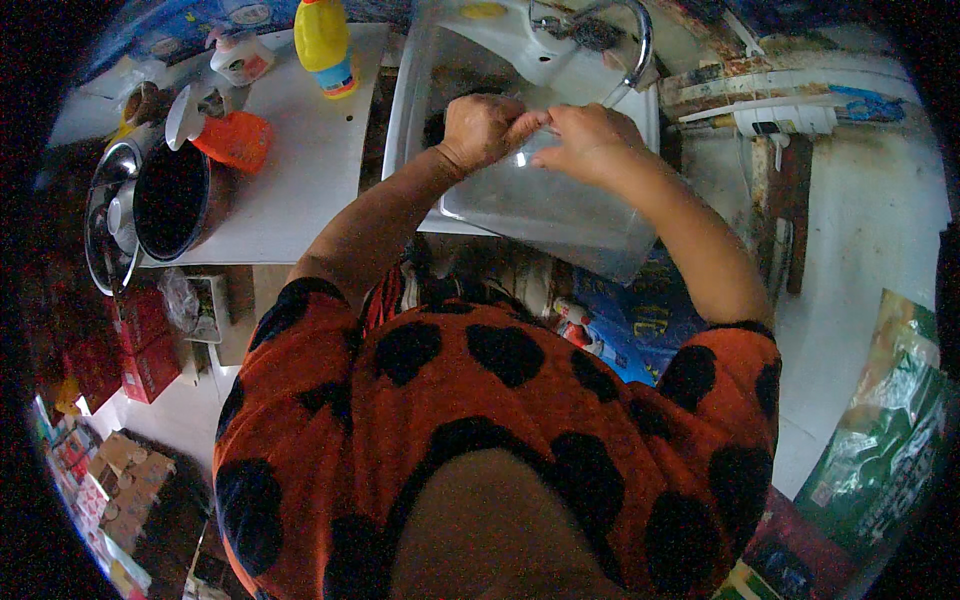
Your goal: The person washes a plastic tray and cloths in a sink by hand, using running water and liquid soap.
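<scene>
A large clear plastic container (pixel 540 214) rests tilted over the white sink (pixel 395 142), its near end jutting past the sink's front edge. My left hand (pixel 486 129) is curled into a fist above it, thumb pointing right. Close against that thumb, my right hand (pixel 592 142) has its fingers bent and its thumb apart below them. Something small and clear shows between the two hands, but I cannot make out what it is or which hand grips it. The curved chrome faucet (pixel 643 49) arches down just beyond my right hand.
Left of the sink, a white counter (pixel 307 172) carries a yellow bottle (pixel 322 45), a pump bottle (pixel 240 60), an orange spray bottle (pixel 236 141) and a dark pot (pixel 171 199). A dark scrubber (pixel 596 34) lies behind the faucet. Pipes (pixel 765 112) run at the right.
</scene>
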The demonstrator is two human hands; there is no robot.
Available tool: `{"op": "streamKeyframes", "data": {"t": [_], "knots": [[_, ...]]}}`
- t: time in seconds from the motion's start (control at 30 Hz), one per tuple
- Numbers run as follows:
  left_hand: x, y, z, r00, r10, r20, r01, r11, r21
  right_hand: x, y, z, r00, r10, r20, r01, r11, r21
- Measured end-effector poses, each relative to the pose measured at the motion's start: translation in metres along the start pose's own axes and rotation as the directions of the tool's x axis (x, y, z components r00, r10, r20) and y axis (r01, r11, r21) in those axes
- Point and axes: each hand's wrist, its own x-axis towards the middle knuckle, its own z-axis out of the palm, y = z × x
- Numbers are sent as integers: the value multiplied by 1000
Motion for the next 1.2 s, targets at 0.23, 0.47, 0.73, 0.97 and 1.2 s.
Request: {"op": "streamKeyframes", "data": {"t": [0.23,0.47,0.73,0.97,1.2], "knots": [[-7,-16,3,980,-97,-176,81,992,-96,-50,68,-9,967,-70,245,-48,893,448],[-9,-29,6,975,-74,-208,40,986,-163,-87,50,17,997,-82,13,72,932,356],[-37,-78,30,789,-591,-169,574,807,-142,-77,19,31,953,-202,-224,242,955,169],[-54,-101,32,560,-478,677,821,209,-531,-85,11,19,940,-285,-185,269,957,-108],[-93,-154,102,850,-396,348,409,81,-909,-93,55,34,908,-375,-186,308,900,-309]]}}
